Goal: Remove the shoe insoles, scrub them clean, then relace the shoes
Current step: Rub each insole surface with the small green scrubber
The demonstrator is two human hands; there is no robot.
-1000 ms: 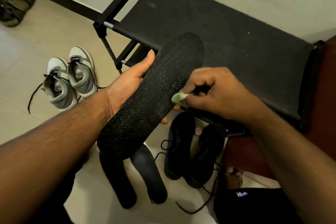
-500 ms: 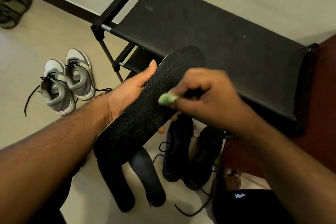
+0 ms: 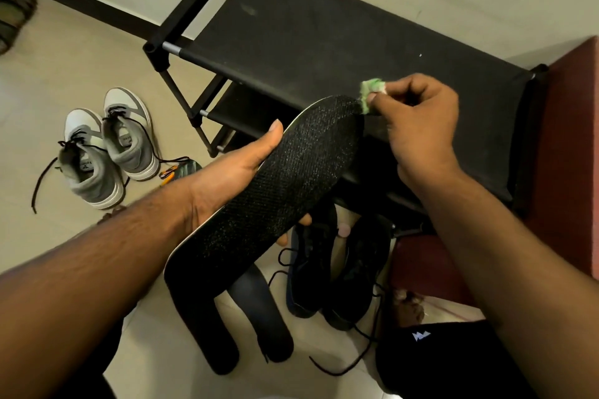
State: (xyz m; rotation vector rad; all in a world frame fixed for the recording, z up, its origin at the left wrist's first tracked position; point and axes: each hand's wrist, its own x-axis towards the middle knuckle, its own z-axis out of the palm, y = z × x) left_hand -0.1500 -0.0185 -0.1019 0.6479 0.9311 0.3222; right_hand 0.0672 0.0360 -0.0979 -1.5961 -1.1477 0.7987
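My left hand grips a black textured insole from below, thumb along its left edge, fingertips showing at its right edge. My right hand pinches a small green scrub pad that touches the insole's far toe tip. Two more dark insoles lie on the floor under it. A pair of black shoes with loose black laces stands just right of them. A grey and white pair of sneakers with untied laces stands on the floor at the left.
A black fabric shoe rack stands against the wall ahead. A dark red seat fills the right side. A small orange-handled tool lies beside the grey sneakers. Olive footwear sits at the far left edge. Beige tiles cover the floor.
My right hand has slid the green pad from the insole's middle up to its toe tip. The insole stays in my left hand, lower in the view.
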